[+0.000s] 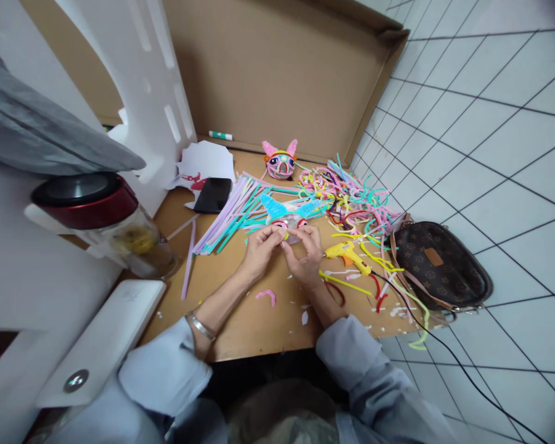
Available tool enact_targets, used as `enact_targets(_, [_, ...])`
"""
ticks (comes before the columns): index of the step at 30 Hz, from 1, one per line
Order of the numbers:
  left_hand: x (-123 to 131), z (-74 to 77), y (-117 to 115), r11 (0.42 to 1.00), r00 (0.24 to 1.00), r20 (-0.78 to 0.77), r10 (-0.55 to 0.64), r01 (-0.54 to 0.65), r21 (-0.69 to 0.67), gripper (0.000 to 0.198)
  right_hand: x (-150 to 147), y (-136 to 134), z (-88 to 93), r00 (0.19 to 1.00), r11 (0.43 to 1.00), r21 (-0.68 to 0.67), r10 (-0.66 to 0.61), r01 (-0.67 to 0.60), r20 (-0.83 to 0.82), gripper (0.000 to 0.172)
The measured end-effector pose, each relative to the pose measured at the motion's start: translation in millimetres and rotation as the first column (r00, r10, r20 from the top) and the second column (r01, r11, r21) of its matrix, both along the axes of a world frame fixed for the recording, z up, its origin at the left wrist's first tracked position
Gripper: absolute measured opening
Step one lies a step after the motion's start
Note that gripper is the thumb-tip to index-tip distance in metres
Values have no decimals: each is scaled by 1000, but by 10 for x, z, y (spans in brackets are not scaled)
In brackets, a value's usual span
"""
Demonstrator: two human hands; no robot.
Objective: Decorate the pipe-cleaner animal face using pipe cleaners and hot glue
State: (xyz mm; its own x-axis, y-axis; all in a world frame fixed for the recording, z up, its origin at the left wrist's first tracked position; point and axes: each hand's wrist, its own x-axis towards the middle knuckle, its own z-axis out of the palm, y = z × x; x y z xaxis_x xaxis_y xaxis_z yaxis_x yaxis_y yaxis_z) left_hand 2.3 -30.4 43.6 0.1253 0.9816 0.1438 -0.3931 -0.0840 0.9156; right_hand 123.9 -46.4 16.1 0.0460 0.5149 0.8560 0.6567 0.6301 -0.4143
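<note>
Pipe-cleaner figure (290,223) between both hands' fingers (277,231)

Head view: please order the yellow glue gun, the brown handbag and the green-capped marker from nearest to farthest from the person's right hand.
From the right hand:
1. Yellow glue gun, just to its right on the board.
2. Brown handbag, farther right, at the board's edge.
3. Green-capped marker, far back left, by the cardboard wall.

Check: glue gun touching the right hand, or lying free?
Apart. Head view shows bare board between the yellow glue gun and the right hand, which holds the small craft piece.
</note>
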Motion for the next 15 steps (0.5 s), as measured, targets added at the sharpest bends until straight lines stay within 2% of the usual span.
enact_targets(8, [-18,-33,8,999,999,-17,-37,37,33,39,-2,1,16,1000,1000,-3,-7,7,-14,16])
enact_targets(15, [-7,-115,38,999,999,15,-41,40,21,47,-8,0,27,999,998,64,-18,20,-37,14])
